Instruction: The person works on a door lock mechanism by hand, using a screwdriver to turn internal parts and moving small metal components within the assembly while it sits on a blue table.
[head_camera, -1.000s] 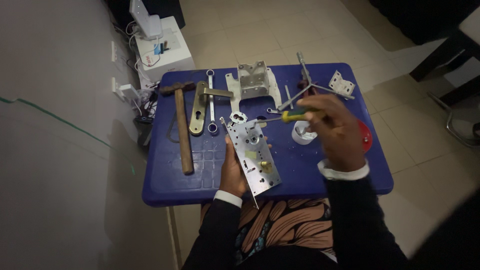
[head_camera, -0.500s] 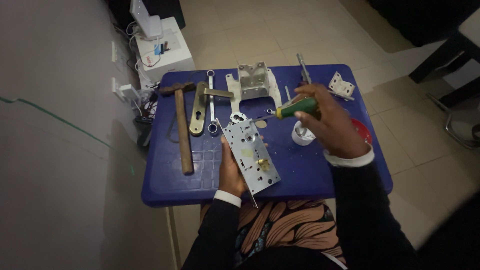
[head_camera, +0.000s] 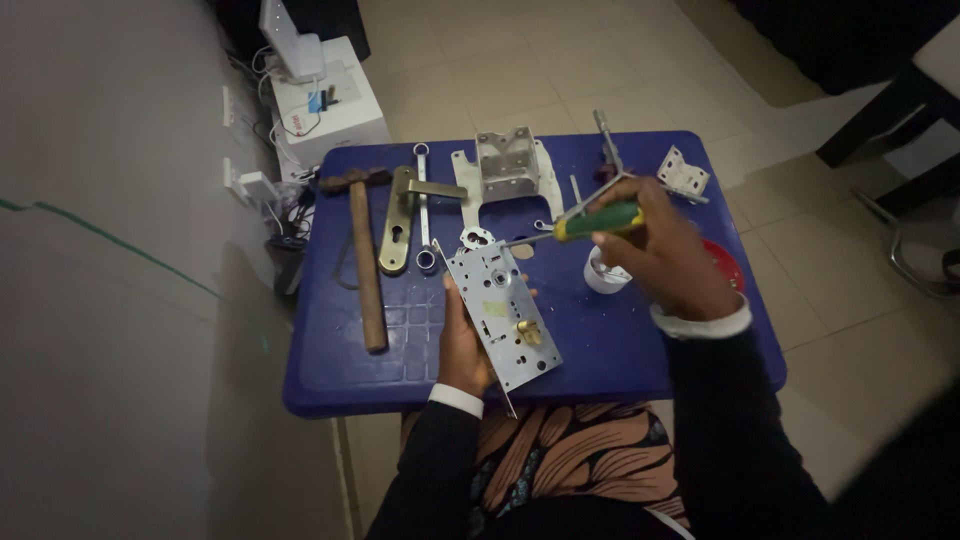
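L hand (head_camera: 462, 345) mostly behind lock case (head_camera: 500, 312) | white cup (head_camera: 603, 273) part-covered by R hand (head_camera: 665, 255) | red lid (head_camera: 725, 265) half hidden | screwdriver (head_camera: 580, 224) tip too small to tell

Left hand (head_camera: 465, 345) cupped, right hand (head_camera: 665, 255) fisted.

I see a blue table (head_camera: 620, 350) carrying a hammer (head_camera: 365, 260) and a brass handle plate (head_camera: 398, 220) near its left edge, a spanner (head_camera: 424, 205) beside them, and a metal bracket (head_camera: 508, 165) at the far edge.
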